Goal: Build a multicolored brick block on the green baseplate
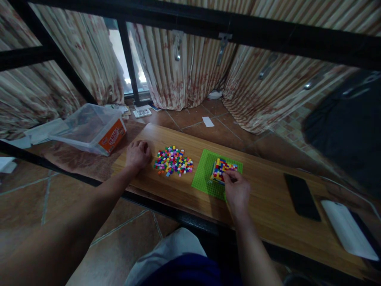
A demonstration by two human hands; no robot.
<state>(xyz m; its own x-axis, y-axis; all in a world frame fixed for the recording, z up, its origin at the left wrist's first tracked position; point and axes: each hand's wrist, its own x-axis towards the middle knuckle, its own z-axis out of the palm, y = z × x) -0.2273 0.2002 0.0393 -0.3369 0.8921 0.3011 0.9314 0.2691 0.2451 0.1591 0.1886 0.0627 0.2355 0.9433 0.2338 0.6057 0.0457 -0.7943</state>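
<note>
A built-up block of small coloured bricks stands on a green baseplate. Thumb and fingers of my right hand are pinched together at its near right side, touching it or just above. Whatever lies between those fingertips is too small to make out. Left of the baseplate, loose coloured bricks are spread in a pile on the wooden board. My left hand rests on the board beside the pile's left side, fingers curled in, with no object showing in it.
A clear plastic box with an orange label stands beyond my left hand. Toward the right end of the board lie a black phone-like slab and a white flat object. A black metal frame crosses in front of striped curtains.
</note>
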